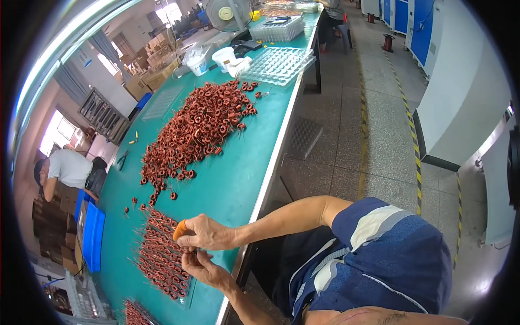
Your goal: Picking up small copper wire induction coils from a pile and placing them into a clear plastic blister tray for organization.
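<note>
My right hand, with an orange finger cover on one finger, is closed in a pinch over the near edge of a tray of coils. Just below it my left hand is half turned up, thumb and fingertips pinched together. The fingertips of both hands nearly meet, and whatever is between them is too small to make out. Under and beside them, reddish-brown ring coils with wire leads stand in close rows on a clear tray. Beyond lies a large heap of loose ring coils, a few scattered toward the tray.
More coils show at the lower edge. A blue bin stands along the table's far side, near pliers. Up the green table are an empty blister tray, white tubs and a fan. Another person bends at left.
</note>
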Motion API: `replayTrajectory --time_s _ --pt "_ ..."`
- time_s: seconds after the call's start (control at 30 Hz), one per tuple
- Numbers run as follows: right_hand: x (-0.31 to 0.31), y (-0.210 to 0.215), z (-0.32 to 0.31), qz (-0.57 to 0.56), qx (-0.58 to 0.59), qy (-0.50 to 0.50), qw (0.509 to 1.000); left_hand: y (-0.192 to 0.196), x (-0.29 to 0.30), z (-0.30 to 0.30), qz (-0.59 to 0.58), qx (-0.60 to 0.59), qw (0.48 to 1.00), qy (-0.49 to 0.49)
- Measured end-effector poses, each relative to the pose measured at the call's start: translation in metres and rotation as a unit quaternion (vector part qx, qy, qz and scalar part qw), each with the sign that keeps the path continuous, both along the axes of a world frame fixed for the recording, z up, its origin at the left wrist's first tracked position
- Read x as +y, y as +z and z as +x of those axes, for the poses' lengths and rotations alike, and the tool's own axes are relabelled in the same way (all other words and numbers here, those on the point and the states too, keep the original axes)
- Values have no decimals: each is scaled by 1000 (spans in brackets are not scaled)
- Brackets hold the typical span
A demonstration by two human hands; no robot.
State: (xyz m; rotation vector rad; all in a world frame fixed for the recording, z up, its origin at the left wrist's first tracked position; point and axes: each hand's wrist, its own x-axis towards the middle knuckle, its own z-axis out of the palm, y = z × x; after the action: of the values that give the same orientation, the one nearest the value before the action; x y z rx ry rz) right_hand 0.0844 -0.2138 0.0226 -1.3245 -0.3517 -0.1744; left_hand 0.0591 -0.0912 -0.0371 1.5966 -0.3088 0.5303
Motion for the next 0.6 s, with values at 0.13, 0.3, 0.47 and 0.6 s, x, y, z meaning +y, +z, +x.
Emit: replayTrajectory --time_s 0.13,0.3,0.47,0.6 --pt "-7 -3 -8 -129 -138 5 982 8 24 -7 59 -14 998 -28" --pt "-21 0 -15 -49 -84 -9 995 26 35 -18 65 12 995 -76" --pt "-28 10 -29 -147 -54 73 985 27 31 -28 30 22 993 -111" --pt "-32 2 -36 -82 -40 75 993 42 13 -44 59 1 984 -167"
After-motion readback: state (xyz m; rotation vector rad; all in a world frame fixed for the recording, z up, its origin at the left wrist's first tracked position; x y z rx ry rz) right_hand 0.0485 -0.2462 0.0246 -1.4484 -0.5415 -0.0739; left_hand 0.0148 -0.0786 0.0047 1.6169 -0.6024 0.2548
